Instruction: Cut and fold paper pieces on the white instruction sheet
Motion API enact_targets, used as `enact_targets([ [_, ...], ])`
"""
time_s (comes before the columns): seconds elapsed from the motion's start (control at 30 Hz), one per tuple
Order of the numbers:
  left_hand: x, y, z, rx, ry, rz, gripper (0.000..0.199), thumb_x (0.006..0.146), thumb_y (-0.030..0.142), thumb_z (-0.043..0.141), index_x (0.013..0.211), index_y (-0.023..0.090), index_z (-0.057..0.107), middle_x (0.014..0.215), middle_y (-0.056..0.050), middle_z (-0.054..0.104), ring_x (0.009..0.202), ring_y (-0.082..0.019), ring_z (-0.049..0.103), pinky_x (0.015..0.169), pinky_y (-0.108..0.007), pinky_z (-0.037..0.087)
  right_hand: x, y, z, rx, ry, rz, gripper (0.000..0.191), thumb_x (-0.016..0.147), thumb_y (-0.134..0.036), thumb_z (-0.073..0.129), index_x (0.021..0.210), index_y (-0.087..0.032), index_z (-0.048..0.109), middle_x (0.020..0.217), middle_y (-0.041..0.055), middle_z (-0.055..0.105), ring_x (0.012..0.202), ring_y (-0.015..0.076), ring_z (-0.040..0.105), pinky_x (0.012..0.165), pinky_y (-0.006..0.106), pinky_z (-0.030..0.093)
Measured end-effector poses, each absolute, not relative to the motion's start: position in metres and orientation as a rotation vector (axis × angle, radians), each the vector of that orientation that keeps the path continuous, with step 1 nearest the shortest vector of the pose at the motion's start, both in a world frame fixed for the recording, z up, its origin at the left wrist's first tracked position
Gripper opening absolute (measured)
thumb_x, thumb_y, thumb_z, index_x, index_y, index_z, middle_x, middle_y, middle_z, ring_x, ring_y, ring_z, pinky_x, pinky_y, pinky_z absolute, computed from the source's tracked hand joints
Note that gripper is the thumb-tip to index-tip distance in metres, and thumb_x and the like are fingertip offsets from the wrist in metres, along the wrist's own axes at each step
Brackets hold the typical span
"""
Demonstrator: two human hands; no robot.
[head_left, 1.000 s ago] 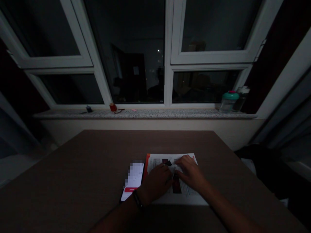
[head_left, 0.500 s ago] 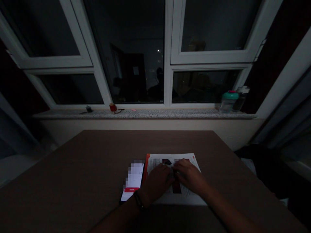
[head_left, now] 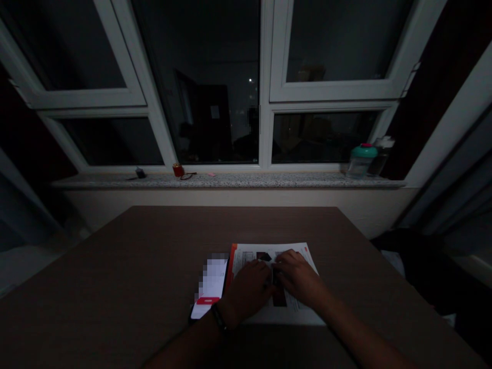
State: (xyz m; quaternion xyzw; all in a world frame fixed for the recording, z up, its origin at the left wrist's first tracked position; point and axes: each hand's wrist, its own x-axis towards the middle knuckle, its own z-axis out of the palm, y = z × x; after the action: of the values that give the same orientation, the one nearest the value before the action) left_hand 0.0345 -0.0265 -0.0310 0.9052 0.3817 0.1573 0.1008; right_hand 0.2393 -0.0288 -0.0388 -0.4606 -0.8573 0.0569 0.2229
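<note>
Printed paper (head_left: 246, 260) lies at the lower centre of a brown table (head_left: 115, 266), with an orange strip along its left edge. Left hand (head_left: 248, 289) and right hand (head_left: 298, 279) rest on it, fingers curled and almost meeting at the middle of the sheet; the dim light does not show whether they pinch anything. A phone (head_left: 209, 289) with a blurred screen lies just beside the paper's left edge, touching the left hand. A black wristband (head_left: 219, 316) circles the left wrist. Along the top, a granite windowsill (head_left: 230, 180) holds a teal-lidded jar (head_left: 360, 161) toward the right.
</note>
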Motion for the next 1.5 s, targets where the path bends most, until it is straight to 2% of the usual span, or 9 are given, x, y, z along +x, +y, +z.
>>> enact_targets([
  [0.23, 0.036, -0.025, -0.036, 2.667, 1.155, 0.474, 0.012, 0.094, 0.022, 0.061, 0.105, 0.019, 0.057, 0.113, -0.005, 0.062, 0.109, -0.023, 0.056, 0.099, -0.037, 0.044, 0.241, -0.033, -0.033, -1.202, -2.354, 0.171, 0.028, 0.095, -0.014, 0.05, 0.116, -0.021, 0.068, 0.104, 0.0091, 0.066, 0.103, 0.0251, 0.053, 0.091, 0.04, 0.047],
  [0.5, 0.037, -0.027, -0.034, 2.668, 1.177, 0.444, 0.017, 0.093, 0.023, 0.064, 0.108, 0.018, 0.059, 0.115, -0.006, 0.062, 0.111, -0.025, 0.055, 0.099, -0.04, 0.044, 0.242, -0.031, -0.038, -1.219, -2.427, 0.28, 0.039, 0.09, -0.014, 0.053, 0.126, -0.024, 0.066, 0.121, 0.0079, 0.065, 0.114, 0.0248, 0.053, 0.102, 0.04, 0.042],
  [0.73, 0.035, -0.026, -0.035, 2.671, 1.157, 0.433, 0.022, 0.095, 0.021, 0.061, 0.116, 0.018, 0.058, 0.117, -0.007, 0.063, 0.113, -0.025, 0.056, 0.1, -0.04, 0.044, 0.241, -0.032, -0.036, -1.294, -2.485, 0.329, 0.048, 0.088, -0.014, 0.053, 0.133, -0.028, 0.061, 0.132, 0.0058, 0.062, 0.124, 0.0263, 0.051, 0.116, 0.053, 0.024],
  [1.0, 0.034, -0.026, -0.023, 2.68, 1.079, 0.329, 0.019, 0.093, 0.017, 0.061, 0.112, 0.015, 0.061, 0.115, -0.008, 0.065, 0.11, -0.026, 0.058, 0.097, -0.038, 0.045, 0.239, -0.033, -0.034, -1.34, -2.49, 0.34, 0.048, 0.088, -0.014, 0.051, 0.133, -0.027, 0.061, 0.135, 0.0061, 0.061, 0.127, 0.0262, 0.05, 0.117, 0.052, 0.022],
  [1.5, 0.033, -0.024, -0.027, 2.767, 1.028, 0.301, 0.017, 0.096, 0.019, 0.056, 0.112, 0.015, 0.061, 0.116, -0.009, 0.064, 0.109, -0.025, 0.057, 0.096, -0.038, 0.045, 0.234, -0.035, -0.039, -1.394, -2.475, 0.294, 0.047, 0.09, -0.014, 0.049, 0.134, -0.024, 0.06, 0.139, 0.0092, 0.059, 0.128, 0.027, 0.051, 0.117, 0.054, 0.02],
])
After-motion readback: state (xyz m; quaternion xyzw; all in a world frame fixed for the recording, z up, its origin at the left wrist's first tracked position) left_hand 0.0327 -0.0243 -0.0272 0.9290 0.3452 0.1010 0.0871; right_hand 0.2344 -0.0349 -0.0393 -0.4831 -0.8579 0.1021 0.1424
